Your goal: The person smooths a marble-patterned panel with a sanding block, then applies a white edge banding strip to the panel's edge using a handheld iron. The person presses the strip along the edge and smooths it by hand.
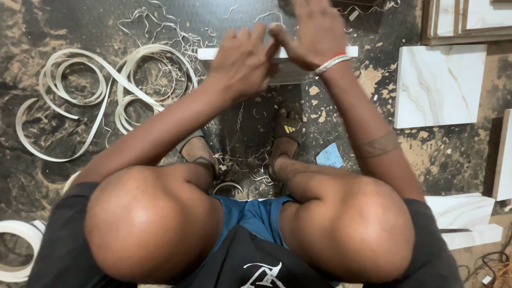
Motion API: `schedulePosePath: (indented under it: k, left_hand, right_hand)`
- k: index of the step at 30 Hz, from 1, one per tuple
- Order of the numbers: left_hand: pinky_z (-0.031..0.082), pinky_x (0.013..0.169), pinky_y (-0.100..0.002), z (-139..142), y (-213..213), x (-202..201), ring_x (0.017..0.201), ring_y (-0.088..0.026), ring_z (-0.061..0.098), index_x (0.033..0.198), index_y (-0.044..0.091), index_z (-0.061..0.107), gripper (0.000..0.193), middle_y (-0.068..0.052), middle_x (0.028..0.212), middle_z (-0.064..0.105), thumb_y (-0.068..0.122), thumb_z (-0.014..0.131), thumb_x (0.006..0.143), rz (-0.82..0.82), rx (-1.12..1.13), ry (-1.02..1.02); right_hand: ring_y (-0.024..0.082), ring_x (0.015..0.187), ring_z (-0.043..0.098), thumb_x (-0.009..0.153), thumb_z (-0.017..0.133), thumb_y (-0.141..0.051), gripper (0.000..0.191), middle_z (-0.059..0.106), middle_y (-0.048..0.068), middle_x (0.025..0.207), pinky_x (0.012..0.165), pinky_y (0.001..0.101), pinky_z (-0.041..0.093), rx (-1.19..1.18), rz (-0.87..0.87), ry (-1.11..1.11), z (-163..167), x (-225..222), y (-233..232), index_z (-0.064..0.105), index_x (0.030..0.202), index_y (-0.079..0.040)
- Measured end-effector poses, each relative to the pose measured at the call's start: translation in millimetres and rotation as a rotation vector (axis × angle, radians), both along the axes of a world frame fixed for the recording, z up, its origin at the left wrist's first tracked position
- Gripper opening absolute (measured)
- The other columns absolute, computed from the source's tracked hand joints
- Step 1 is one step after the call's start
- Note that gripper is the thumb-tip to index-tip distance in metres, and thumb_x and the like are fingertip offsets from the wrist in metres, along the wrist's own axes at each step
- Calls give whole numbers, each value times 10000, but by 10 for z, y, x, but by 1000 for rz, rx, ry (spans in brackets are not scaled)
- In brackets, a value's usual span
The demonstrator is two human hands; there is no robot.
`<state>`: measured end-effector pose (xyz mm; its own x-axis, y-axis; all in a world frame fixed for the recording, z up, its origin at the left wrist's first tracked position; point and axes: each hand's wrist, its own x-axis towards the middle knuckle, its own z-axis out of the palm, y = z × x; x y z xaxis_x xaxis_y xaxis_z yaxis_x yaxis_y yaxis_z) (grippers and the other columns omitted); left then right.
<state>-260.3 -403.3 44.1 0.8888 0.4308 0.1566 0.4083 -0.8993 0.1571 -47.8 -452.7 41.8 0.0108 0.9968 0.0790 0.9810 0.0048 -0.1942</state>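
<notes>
— What were the hands on?

— A long white flat board (349, 52) lay on the dark speckled floor (256, 122), its middle hidden behind both hands. The left hand (242, 61) curled its fingers together over it; the right hand (314, 34) was blurred, fingers spread.

— Around it?

— Coiled pale edge-banding strip (80, 90) on the left, a white marbled square panel (440, 85) on the right.
</notes>
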Motion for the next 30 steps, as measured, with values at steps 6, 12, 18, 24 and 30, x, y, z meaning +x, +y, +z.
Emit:
schedulePosePath:
  k: [6,12,18,24,30]
  left_hand:
    - [439,807,-464,-98,-136,391,988,-339,591,1275,-6,619,615,-232,1237,606,361,732,795,47,24,-108]
    - [450,808,-529,25,-74,75,1018,-380,606,1054,12,662,752,-236,1102,648,577,799,577,176,87,-74]
    - [429,779,-529,3,4,-272,900,-365,607,1156,5,632,599,-206,1017,608,508,779,865,219,-66,-77]
    - [458,925,-583,-30,30,-310,893,-303,622,1101,65,641,691,-133,964,612,687,746,820,244,118,-198]
    - [506,837,-408,5,152,-436,1092,-229,651,1391,125,573,695,-83,1235,618,661,675,960,119,-425,-603]
  right_hand:
    - [407,1251,576,978,259,-849,1001,590,254,1438,1111,499,454,431,47,1224,-325,-367,133,537,1469,-22]
    - [446,1411,400,1028,384,-817,1005,424,269,1523,1164,579,294,174,232,39,48,-314,-192,381,1580,24]
    - [464,1475,336,1118,276,-753,871,369,266,1601,1171,650,222,127,29,-228,225,59,-429,412,1624,-57]
    - [418,1354,505,1083,154,-597,735,603,206,1442,1138,548,397,-135,-436,142,164,126,-171,601,1383,-97]
    - [397,1262,590,963,186,-769,851,643,228,1336,1057,516,437,-465,-562,50,420,-26,-4,581,1438,-184]
